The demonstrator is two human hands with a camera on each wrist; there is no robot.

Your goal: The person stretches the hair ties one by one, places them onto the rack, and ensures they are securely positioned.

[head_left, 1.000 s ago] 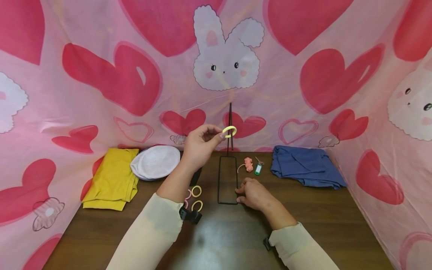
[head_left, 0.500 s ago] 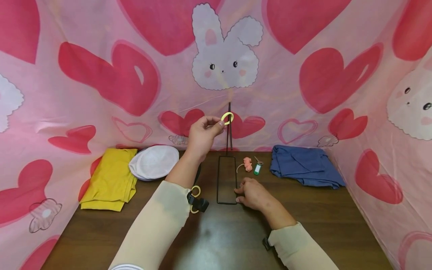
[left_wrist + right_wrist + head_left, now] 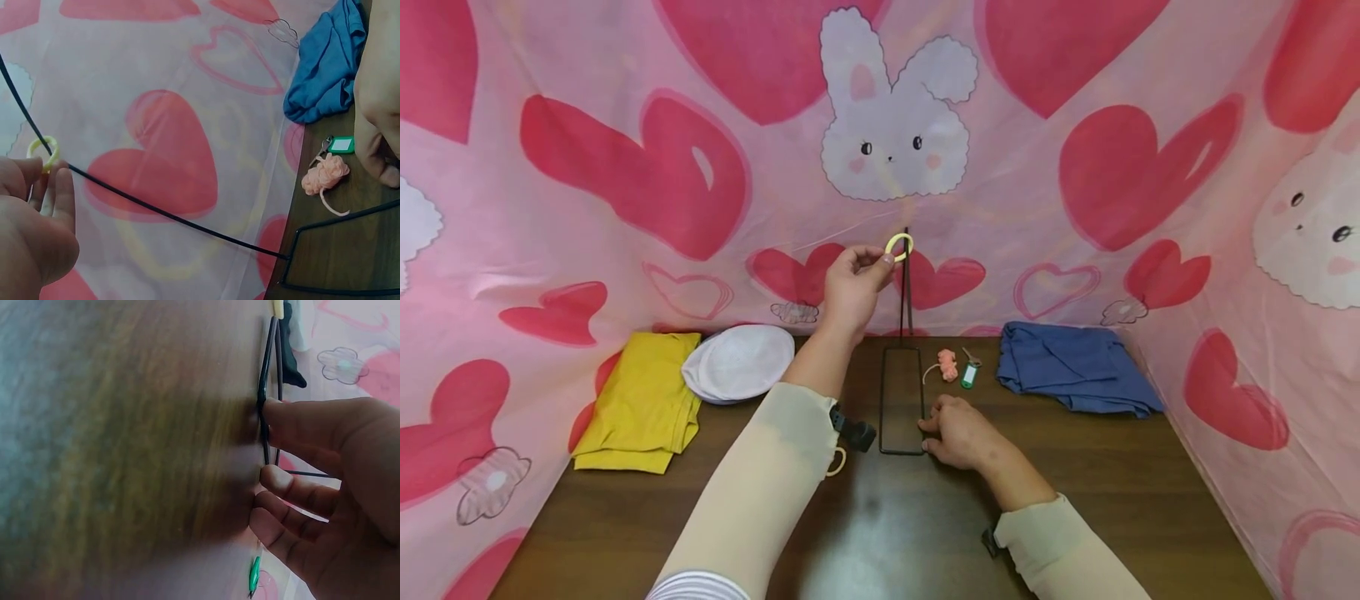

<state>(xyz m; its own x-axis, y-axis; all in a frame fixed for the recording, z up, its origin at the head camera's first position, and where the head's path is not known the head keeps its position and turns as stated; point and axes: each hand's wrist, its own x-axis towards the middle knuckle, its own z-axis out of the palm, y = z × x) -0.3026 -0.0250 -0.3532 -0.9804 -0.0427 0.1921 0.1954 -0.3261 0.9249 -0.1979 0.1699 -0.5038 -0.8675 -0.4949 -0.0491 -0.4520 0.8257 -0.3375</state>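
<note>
My left hand point(image 3: 883, 258) is raised and pinches a small yellow ring point(image 3: 898, 245) between thumb and fingertips. It holds the ring right at the top of the thin upright rod point(image 3: 907, 287) of a black wire stand. In the left wrist view the yellow ring point(image 3: 44, 152) touches the rod point(image 3: 156, 209). My right hand point(image 3: 929, 435) rests on the table and presses the stand's rectangular wire base point(image 3: 883, 400) down at its near right corner. The right wrist view shows its thumb point(image 3: 300, 422) on the wire point(image 3: 267, 375).
A folded yellow cloth point(image 3: 640, 400) and a white round cap point(image 3: 741, 362) lie at the left. At the right are a blue cloth point(image 3: 1075, 367), a pink cord bundle point(image 3: 947, 364) and a green key tag point(image 3: 970, 375). Another yellow ring point(image 3: 839, 461) peeks from under my left arm. Pink heart fabric walls the table in.
My left hand has lifted the yellow ring from partway up the rod to its top. The right hand has stayed on the wire base.
</note>
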